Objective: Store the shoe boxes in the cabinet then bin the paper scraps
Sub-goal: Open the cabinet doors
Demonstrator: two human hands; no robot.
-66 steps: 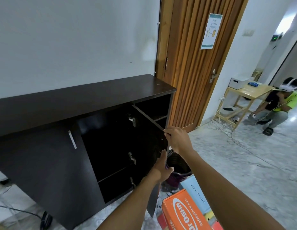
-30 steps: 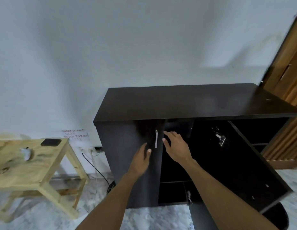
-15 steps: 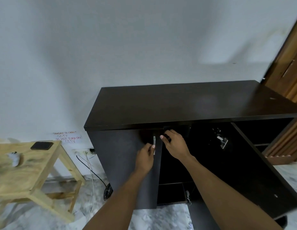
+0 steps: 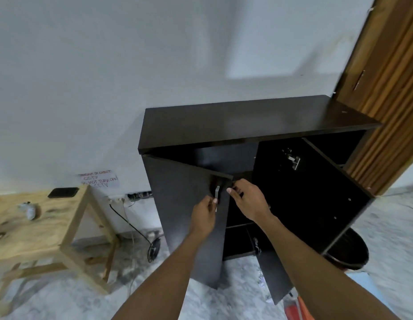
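The dark brown wooden cabinet (image 4: pixel 247 121) stands against the white wall, just left of a slatted wooden door (image 4: pixel 385 88). Its left door panel (image 4: pixel 187 215) is swung partly outward, and its right door panel (image 4: pixel 316 204) hangs wide open, showing a dark interior with a shelf. The left hand (image 4: pixel 204 214) is pinched around the small silver handle (image 4: pixel 217 195) on the left panel. The right hand (image 4: pixel 249 200) curls its fingers over that panel's free edge, gripping it. At the cabinet's lower right sits a round black bin (image 4: pixel 348 252). Below the right panel, an orange shoe box (image 4: pixel 295 308) shows only a corner on the marble floor. Left of the cabinet stands a pale wooden table (image 4: pixel 39 222) with a black phone (image 4: pixel 63 192) on it.
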